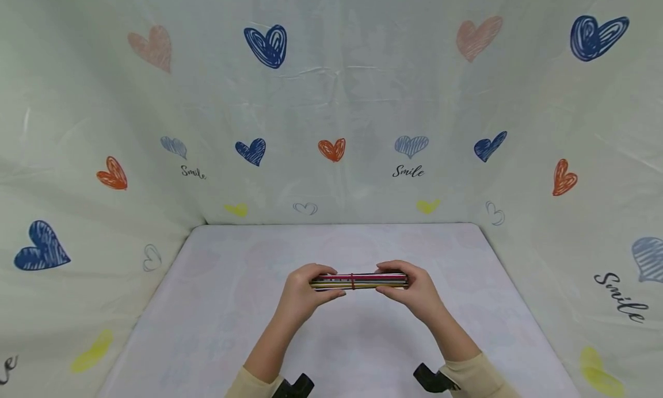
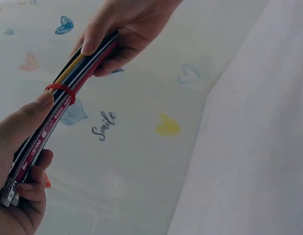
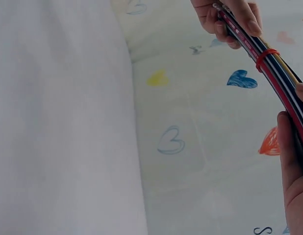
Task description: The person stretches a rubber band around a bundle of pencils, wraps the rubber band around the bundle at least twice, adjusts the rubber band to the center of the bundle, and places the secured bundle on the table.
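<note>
A bundle of pencils (image 1: 362, 281) in red, yellow and dark colours lies level between both hands in the head view. A red rubber band (image 1: 353, 281) wraps its middle. My left hand (image 1: 305, 289) grips the left end, thumb on the near side and fingers on the far side. At the right end, my right hand (image 1: 411, 287) holds it the same way. In the left wrist view the pencils (image 2: 68, 98) show printed lettering on a red barrel, and the left thumb reaches the band. The right wrist view has the bundle (image 3: 269, 66) at its right edge.
Below the hands spreads a white table (image 1: 248, 254). A pale curtain (image 1: 331, 99) printed with hearts and the word Smile surrounds it at the back and sides. Dark wrist straps (image 1: 434, 378) sit by the cream sleeves (image 1: 479, 378).
</note>
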Available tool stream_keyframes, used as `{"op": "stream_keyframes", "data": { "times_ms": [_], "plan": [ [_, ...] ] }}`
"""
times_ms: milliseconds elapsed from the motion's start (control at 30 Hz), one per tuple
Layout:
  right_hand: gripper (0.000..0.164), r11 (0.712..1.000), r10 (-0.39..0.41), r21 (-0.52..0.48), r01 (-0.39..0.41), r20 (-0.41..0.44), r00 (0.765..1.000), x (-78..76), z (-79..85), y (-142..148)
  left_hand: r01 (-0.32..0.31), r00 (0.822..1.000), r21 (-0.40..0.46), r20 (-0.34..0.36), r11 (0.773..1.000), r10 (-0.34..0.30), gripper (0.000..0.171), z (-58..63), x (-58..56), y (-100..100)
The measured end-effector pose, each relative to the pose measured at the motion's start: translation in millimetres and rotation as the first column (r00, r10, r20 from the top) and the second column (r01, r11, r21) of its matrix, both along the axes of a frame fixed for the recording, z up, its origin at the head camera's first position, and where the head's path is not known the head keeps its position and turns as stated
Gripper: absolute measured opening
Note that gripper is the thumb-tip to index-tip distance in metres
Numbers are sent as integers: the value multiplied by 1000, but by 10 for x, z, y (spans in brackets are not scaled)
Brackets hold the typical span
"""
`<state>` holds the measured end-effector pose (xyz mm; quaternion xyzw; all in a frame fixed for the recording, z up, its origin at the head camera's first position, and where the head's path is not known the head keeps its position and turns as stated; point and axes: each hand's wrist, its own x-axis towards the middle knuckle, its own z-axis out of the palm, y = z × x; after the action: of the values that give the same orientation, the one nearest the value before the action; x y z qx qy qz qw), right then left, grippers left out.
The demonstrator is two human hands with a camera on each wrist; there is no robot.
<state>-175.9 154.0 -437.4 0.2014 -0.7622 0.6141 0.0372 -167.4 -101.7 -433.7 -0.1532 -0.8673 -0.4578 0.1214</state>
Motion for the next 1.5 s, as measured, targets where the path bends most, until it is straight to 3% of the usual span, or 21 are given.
{"op": "stream_keyframes", "data": {
  "times_ms": [200, 633, 833, 1000, 1100, 1267, 1500],
  "plan": [
    [36, 996, -58, -78, 52, -67, 996, 15, -30, -55, 18, 1000, 78, 1, 997, -18, 39, 37, -20, -39],
    [42, 960, -188, -225, 167, -79, 979, 35, 17, -252, -97, 989, 256, -80, 962, 121, 48, 66, -22, 7],
    [44, 950, -179, -273, 153, -72, 981, 27, 13, -311, -117, 984, 265, -101, 957, 149, 42, 45, -34, 73],
    [37, 930, -209, -315, 188, -32, 977, 21, 11, -360, -108, 976, 258, -155, 960, 152, 41, -7, -47, 124],
    [30, 921, -259, -301, 248, 4, 966, 11, -6, -395, -114, 972, 255, -172, 960, 162, 41, -43, -59, 151],
    [23, 921, -331, -191, 338, 73, 941, 1, -75, -419, -123, 967, 243, -188, 962, 171, 37, -86, -78, 156],
    [19, 928, -340, -110, 355, 133, 931, -42, -196, -371, -92, 984, 206, -130, 974, 120, 37, -157, -116, 125]
  ]
}}
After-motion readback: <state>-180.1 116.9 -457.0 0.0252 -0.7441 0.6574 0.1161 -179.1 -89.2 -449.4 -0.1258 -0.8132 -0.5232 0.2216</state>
